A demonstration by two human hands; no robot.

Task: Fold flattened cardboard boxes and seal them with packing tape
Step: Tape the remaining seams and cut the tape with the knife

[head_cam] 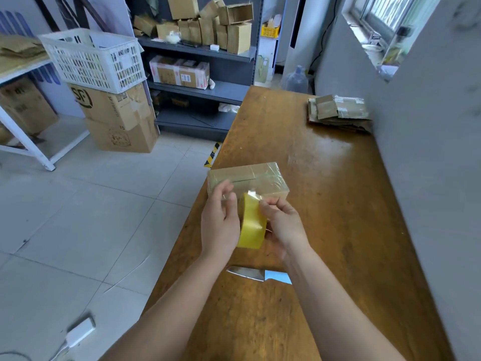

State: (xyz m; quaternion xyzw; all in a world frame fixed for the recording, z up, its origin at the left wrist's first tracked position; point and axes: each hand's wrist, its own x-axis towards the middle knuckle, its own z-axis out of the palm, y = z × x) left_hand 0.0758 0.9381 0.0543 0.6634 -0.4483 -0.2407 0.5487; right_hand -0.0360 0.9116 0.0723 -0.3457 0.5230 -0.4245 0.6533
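Observation:
A small folded cardboard box (250, 179), wrapped in clear tape, stands near the left edge of the wooden table (325, 204). Just in front of it I hold a yellow roll of packing tape (251, 225) upright between both hands. My left hand (221, 220) grips the roll's left side, fingers curled over its top. My right hand (282, 221) pinches the loose end of the tape at the top of the roll, close to the box's near face.
A knife (250, 272) with a blue handle lies on the table under my forearms. A stack of flattened cardboard boxes (338, 112) sits at the table's far right by the wall. Shelves of boxes (208, 29), a white basket (96, 58) and large cartons (117, 118) stand left.

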